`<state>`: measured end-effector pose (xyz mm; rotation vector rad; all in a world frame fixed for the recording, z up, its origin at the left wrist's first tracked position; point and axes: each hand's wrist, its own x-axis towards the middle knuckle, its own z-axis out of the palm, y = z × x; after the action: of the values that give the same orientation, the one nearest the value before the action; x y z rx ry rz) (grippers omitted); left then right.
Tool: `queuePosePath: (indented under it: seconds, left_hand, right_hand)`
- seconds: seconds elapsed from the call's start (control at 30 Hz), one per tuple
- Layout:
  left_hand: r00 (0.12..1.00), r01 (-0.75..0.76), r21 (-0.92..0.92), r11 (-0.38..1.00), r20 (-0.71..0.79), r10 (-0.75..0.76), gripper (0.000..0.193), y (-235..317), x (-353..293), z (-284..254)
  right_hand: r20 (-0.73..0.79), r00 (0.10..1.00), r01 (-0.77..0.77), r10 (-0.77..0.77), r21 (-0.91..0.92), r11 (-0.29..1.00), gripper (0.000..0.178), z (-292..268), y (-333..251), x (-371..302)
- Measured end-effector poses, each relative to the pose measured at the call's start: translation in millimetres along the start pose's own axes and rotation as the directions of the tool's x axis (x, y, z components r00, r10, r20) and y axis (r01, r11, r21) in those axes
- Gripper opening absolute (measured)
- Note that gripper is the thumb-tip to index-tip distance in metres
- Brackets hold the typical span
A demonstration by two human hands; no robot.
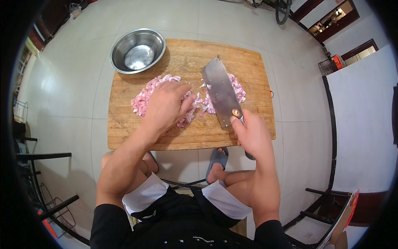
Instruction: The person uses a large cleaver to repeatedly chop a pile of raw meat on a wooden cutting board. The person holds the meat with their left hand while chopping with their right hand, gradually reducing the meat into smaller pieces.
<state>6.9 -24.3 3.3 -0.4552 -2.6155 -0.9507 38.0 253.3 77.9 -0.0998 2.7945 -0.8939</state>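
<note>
Black shirt (182,230) behind; our right hand (253,133) grasps a cleaver (222,90), our left hand (166,103), grip unclear, covers meat (143,98): chop well clear.

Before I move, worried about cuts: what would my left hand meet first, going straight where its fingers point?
The left hand would likely meet diced raw meat first, with the cleaver beyond; its height is unclear.
</note>
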Motion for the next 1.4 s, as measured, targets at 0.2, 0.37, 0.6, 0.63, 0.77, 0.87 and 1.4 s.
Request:
queuePosePath:
  seconds: [0.2,0.37,0.6,0.63,0.77,0.87,1.4]
  left_hand:
    - [0.993,0.088,0.224,0.971,-0.097,-0.068,0.028,-22,7,3]
    - [0.992,0.048,0.064,0.997,0.115,-0.055,0.019,-18,14,1]
    - [0.973,0.098,0.004,0.995,0.209,-0.097,0.024,-9,15,-2]
    - [0.969,0.093,0.005,0.996,0.230,-0.092,0.025,-5,16,-4]
    - [0.985,-0.020,0.038,0.999,0.171,0.013,0.025,1,4,-2]
    - [0.986,-0.080,0.087,0.993,0.155,0.066,0.023,4,-1,3]
    - [0.968,-0.233,0.153,0.960,0.135,0.213,0.014,7,-3,17]
  right_hand:
    - [0.059,0.998,-0.017,0.027,-0.159,0.987,0.031,1,-24,-28]
    - [0.038,0.999,0.001,0.006,-0.192,0.981,0.032,8,-27,-32]
    - [-0.017,0.999,0.047,-0.050,-0.143,0.989,0.026,10,-31,-35]
    - [-0.011,0.999,0.044,-0.046,-0.153,0.987,0.026,10,-32,-37]
    - [0.002,0.997,0.082,-0.083,-0.169,0.982,0.025,9,-34,-40]
    - [0.011,0.993,0.114,-0.114,-0.172,0.979,0.025,10,-29,-42]
    - [0.097,0.991,0.108,-0.097,-0.119,0.987,0.028,-1,-33,-49]
